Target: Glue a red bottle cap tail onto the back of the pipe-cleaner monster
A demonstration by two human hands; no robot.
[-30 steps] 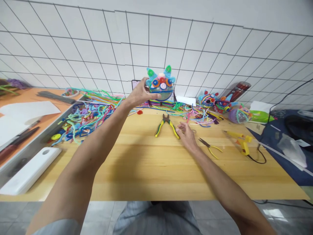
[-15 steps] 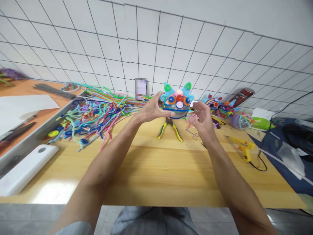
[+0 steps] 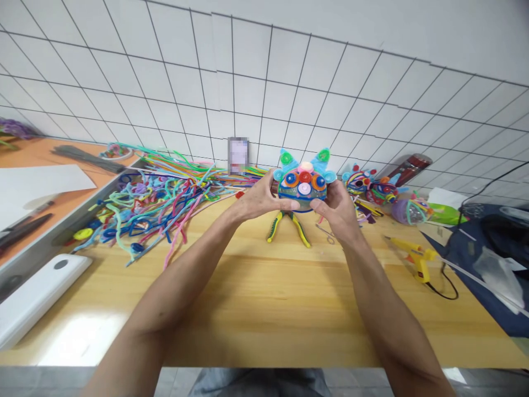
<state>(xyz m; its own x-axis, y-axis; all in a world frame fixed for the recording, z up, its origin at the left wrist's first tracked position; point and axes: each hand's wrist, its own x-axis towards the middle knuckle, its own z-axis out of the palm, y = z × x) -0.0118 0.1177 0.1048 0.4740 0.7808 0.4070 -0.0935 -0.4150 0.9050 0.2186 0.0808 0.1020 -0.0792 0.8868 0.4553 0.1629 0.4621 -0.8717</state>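
Note:
Between my two hands, above the table, is a pipe-cleaner animal head with light blue ears, green ear discs, orange-ringed blue eyes, a red disc between them and a clear round lower part. My left hand grips its left side, thumb across the lower front. On the other side my right hand holds it, with its thumb at the lower front and its fingers partly hidden behind. Just below lie yellow-green handled pliers, their jaws hidden by the head. Small scissors lie beside my right hand.
Loose pipe cleaners are heaped at left, near a white power bank. A phone leans against the tiled wall. At right are a yellow glue gun with its cord, more decorated heads and a dark red cylinder.
My right hand has moved in from beside the head and closed on its right side. My left hand keeps its hold. The view has shifted slightly.

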